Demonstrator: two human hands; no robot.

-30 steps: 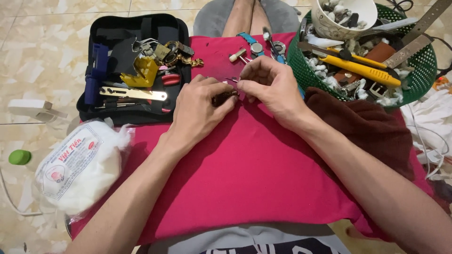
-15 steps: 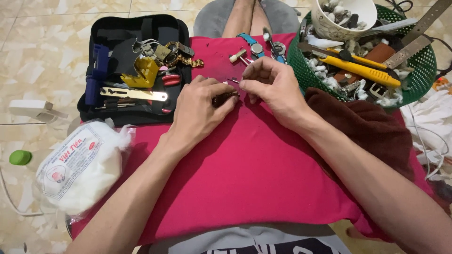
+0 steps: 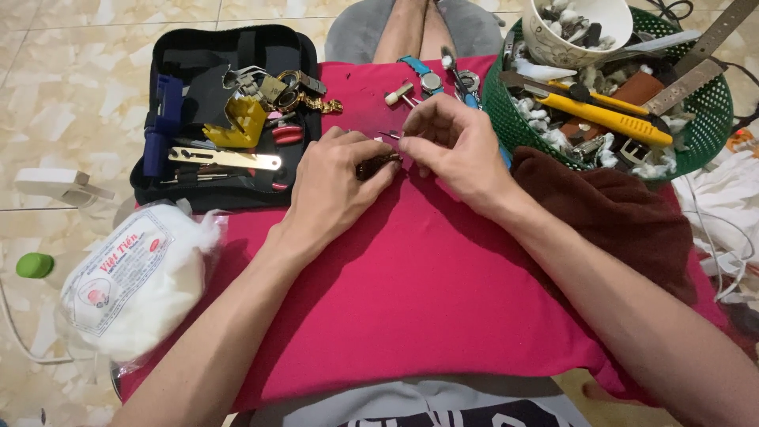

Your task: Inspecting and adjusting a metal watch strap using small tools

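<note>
both hands meet over the red cloth that lies across the lap. the left hand is curled closed around a small dark brown strap piece, and its end shows between thumb and fingers. the right hand has its fingertips pinched together just beside that end, on something thin which is too small to tell. to the left of the hands stands an open black tool case with a yellow tool inside. to the right is a green basket with a yellow utility knife in it. a brown towel lies under the right forearm, and a bag of white cotton sits on the floor at the left.
</note>
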